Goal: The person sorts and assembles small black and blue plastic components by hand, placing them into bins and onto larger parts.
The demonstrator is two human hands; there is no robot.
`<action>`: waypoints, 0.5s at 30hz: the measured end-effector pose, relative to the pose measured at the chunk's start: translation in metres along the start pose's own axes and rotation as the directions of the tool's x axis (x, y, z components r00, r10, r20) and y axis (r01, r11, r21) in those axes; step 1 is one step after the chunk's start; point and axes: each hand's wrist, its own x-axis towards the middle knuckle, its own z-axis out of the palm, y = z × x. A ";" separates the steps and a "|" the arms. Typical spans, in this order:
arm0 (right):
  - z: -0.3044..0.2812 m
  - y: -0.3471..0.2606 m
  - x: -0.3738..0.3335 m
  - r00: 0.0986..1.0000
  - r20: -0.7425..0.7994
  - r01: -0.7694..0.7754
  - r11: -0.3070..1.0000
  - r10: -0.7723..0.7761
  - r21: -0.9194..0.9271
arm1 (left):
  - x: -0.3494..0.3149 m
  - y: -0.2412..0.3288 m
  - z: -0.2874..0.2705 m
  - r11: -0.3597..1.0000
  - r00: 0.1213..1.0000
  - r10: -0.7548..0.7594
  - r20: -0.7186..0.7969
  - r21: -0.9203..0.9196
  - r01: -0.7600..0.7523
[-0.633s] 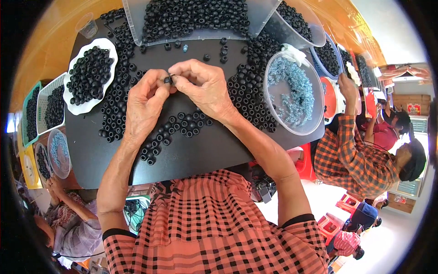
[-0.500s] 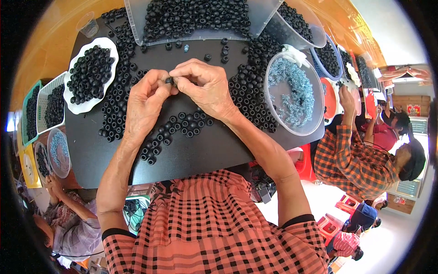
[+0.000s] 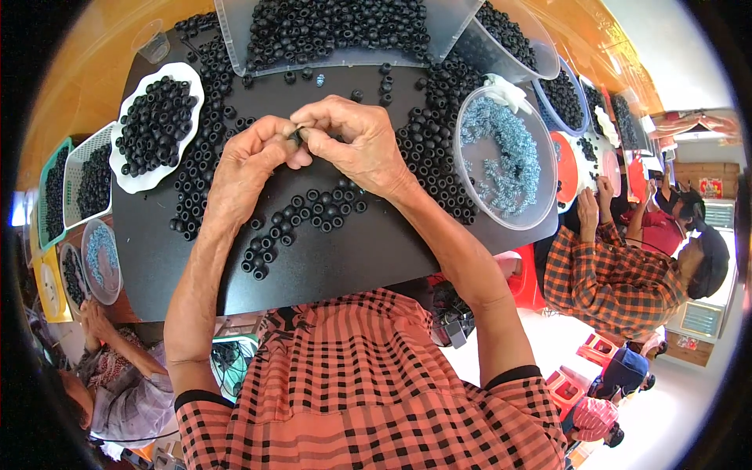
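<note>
My left hand (image 3: 249, 160) and my right hand (image 3: 356, 145) meet over the dark table. Between their pinched fingertips is a small black bead-like piece (image 3: 295, 135), mostly covered by the fingers; whether a second small part is with it I cannot make out. Just below the hands lies a loose group of round black pieces with holes (image 3: 317, 211). More black holed pieces (image 3: 196, 184) spread left of my left hand, and others (image 3: 439, 160) right of my right hand. A single pale blue piece (image 3: 319, 80) lies beyond my fingers.
A clear bin (image 3: 337, 63) of black pieces stands at the far edge. White scalloped plate (image 3: 196, 78) is at left, near white (image 3: 69, 188) and green baskets. At right a round tub (image 3: 489, 223) holds small blue pieces. Co-workers sit on both sides, one in orange plaid (image 3: 619, 290).
My fingers have shifted slightly around the small black piece, my right hand rising a little. The plaid-shirted co-worker's raised hand has come down.
</note>
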 end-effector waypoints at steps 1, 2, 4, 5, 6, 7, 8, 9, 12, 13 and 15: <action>-0.001 -0.001 0.000 1.000 0.001 0.001 1.000 -0.001 0.000 | 0.000 -0.001 0.000 1.000 1.000 0.006 0.007 0.014 -0.007; -0.003 -0.001 -0.001 0.999 0.034 -0.006 1.000 0.006 -0.003 | 0.000 -0.001 -0.001 1.000 1.000 0.012 0.015 0.026 -0.013; -0.005 -0.002 -0.001 0.998 0.067 -0.013 1.000 0.013 -0.007 | 0.000 -0.001 0.001 0.999 0.999 0.030 0.022 0.019 -0.031; -0.005 -0.003 -0.001 0.998 0.064 0.019 0.997 -0.014 -0.072 | -0.001 -0.001 0.002 0.999 0.999 0.047 0.027 0.014 -0.047; -0.004 -0.003 -0.001 0.997 0.063 0.049 0.989 -0.041 -0.136 | -0.001 0.000 0.004 0.999 0.999 0.046 0.026 0.015 -0.047; -0.004 -0.002 -0.001 0.997 0.064 0.049 0.990 -0.041 -0.135 | -0.002 0.001 0.005 0.996 0.997 0.079 0.005 0.039 -0.079; -0.003 -0.001 -0.002 0.997 0.055 0.067 0.985 -0.059 -0.158 | -0.002 0.001 0.006 0.992 0.994 0.111 -0.013 0.063 -0.110; -0.003 0.001 -0.002 0.996 0.046 0.085 0.980 -0.078 -0.180 | -0.002 0.000 0.007 0.992 0.994 0.111 -0.012 0.063 -0.110; 0.000 0.006 -0.001 0.993 -0.004 0.117 0.976 -0.120 -0.185 | -0.002 -0.004 0.007 0.985 0.989 0.133 -0.056 0.118 -0.126; 0.000 0.005 -0.001 0.993 -0.005 0.117 0.976 -0.120 -0.185 | -0.001 -0.006 0.005 0.984 0.990 0.130 -0.054 0.131 -0.122; 0.003 0.001 -0.002 1.000 -0.026 0.006 0.998 -0.008 -0.068 | -0.001 -0.007 0.004 0.983 0.991 0.123 -0.052 0.143 -0.114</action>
